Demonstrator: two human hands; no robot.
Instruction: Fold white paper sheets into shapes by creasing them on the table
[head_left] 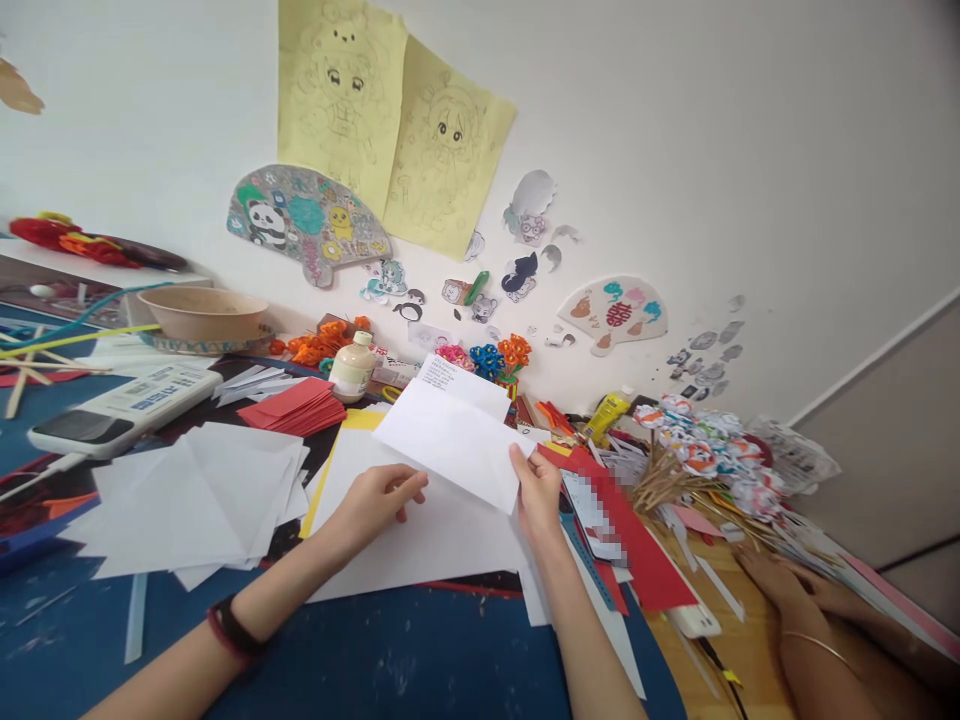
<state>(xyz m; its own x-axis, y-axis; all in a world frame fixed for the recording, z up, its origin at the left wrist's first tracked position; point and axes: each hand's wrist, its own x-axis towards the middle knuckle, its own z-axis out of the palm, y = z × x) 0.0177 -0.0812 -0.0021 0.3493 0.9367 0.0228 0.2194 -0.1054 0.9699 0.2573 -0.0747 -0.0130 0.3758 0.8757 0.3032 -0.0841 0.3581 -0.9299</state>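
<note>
A sheet of white paper [454,435] is pinched by my right hand [536,492] at its right edge and hangs tilted above the table. My left hand [384,500] is just left of and below the sheet, fingers curled in with the thumb against the index finger, nothing visible in it. Beneath both hands lie larger white sheets [420,560] with a yellow sheet [319,480] along their left side. A loose stack of white paper squares [199,495] is to the left. Behind the held sheet a small printed paper [476,390] stands out.
Red paper pieces [294,408], a bottle [354,368], a bowl [204,315] and a white power strip [127,408] stand along the back left. On the right are a phone [596,515], red sheets [649,560], paper flowers on sticks [705,450], and another person's hands [780,580].
</note>
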